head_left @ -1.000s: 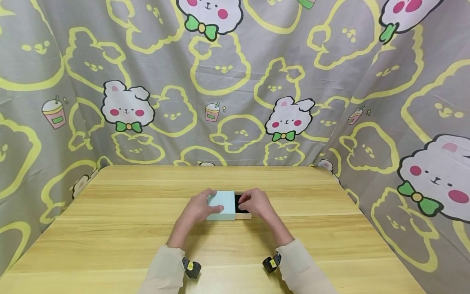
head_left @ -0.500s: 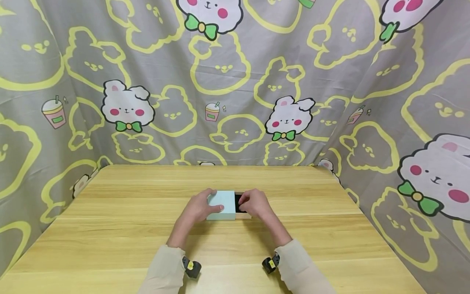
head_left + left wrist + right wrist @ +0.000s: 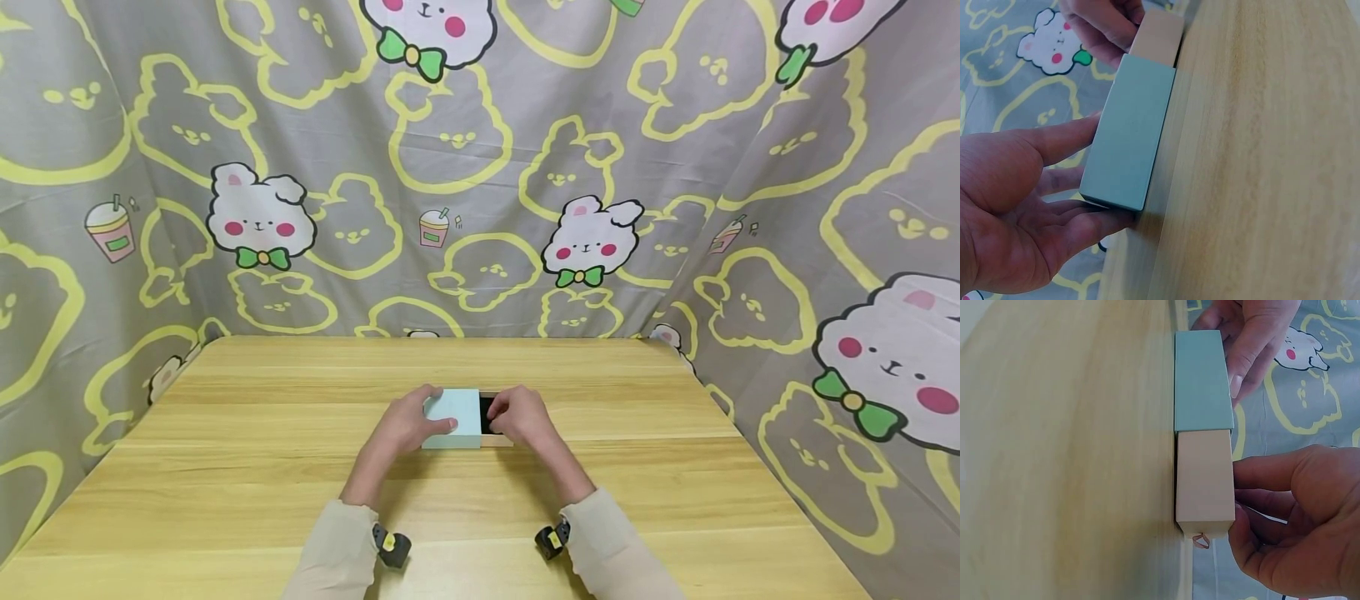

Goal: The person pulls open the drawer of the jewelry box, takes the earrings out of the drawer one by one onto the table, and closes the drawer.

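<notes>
A flat drawer box lies on the wooden table; its light-blue sleeve [image 3: 463, 408] covers the left part. Out of the sleeve's right end sticks a pinkish-beige drawer [image 3: 1205, 478] with a black inside [image 3: 486, 417]. My left hand [image 3: 405, 423] grips the sleeve, thumb on top and fingers around the far side and left end. The fingertips of my right hand [image 3: 523, 415] are bent down into the drawer's opening. Whether they pinch anything there is hidden. A small ribbon loop [image 3: 1200, 541] hangs from the drawer's end.
The wooden table [image 3: 300, 500] reaches out on all sides of the box. Behind and beside it hangs a grey curtain [image 3: 480, 167] with cartoon prints. A small black camera [image 3: 392, 547] sits at each sleeve cuff.
The right wrist has shifted very slightly. Otherwise both hands, the sleeve and the drawer look the same as a second ago.
</notes>
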Motion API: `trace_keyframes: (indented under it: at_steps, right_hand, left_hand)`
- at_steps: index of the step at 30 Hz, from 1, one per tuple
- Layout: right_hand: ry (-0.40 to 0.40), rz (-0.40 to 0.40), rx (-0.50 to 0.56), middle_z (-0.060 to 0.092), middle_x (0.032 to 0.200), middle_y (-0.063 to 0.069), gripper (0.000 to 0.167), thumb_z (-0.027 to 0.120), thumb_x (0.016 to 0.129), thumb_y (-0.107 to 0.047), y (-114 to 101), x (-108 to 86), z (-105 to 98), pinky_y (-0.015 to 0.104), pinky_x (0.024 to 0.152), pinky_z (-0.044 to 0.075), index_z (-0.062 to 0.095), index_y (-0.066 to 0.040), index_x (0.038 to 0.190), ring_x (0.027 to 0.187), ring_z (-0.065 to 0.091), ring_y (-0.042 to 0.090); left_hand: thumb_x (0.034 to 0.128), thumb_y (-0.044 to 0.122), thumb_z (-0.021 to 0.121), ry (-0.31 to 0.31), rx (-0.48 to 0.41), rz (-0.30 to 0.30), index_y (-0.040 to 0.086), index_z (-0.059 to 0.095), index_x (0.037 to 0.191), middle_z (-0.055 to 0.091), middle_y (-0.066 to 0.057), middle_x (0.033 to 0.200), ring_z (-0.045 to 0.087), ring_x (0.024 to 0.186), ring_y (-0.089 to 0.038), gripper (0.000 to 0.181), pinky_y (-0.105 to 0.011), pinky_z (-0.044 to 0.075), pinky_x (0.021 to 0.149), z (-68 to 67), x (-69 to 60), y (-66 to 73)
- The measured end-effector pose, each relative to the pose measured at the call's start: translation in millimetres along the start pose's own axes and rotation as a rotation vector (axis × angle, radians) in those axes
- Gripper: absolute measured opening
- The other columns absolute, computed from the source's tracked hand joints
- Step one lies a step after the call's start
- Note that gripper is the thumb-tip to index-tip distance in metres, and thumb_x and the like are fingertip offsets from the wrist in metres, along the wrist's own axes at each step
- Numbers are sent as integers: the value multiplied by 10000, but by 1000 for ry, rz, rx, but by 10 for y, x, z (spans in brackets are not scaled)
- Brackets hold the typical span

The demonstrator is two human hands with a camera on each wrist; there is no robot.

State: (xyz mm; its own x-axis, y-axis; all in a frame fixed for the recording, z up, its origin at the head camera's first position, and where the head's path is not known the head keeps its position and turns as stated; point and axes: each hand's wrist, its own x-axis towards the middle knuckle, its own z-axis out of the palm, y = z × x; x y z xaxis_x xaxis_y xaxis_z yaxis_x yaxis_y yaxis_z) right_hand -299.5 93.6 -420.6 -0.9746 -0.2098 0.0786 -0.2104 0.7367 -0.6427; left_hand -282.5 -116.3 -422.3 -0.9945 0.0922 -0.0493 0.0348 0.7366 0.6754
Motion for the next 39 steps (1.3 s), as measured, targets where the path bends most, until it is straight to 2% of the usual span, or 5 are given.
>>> trace_keyframes:
  at_steps: [6, 13, 39]
  right_hand:
    - [25, -17, -19, 712, 716, -15, 104, 786, 751, 15, -3, -3, -4, 274, 644, 509, 760, -79, 785, 673, 596, 124]
    - [31, -31, -31, 707, 710, -11, 88, 777, 765, 15, -11, -12, -11, 278, 636, 513, 757, -70, 776, 665, 593, 130]
    - [37, -18, -31, 687, 692, -19, 129, 753, 782, 20, -13, -15, 4, 274, 629, 492, 736, -94, 726, 652, 570, 134]
  left_hand:
    - [899, 346, 785, -1, -1, 0, 118, 540, 1446, 532, -184, 1496, 565, 1253, -341, 642, -513, 477, 1017, -2, -6, 5]
    - [905, 348, 778, -5, -4, 0, 121, 535, 1452, 523, -183, 1506, 549, 1291, -358, 640, -524, 465, 1037, -8, -12, 10]
    - [901, 353, 781, -6, -18, -5, 133, 538, 1449, 530, -189, 1496, 558, 1257, -353, 639, -523, 474, 1014, -20, -24, 12]
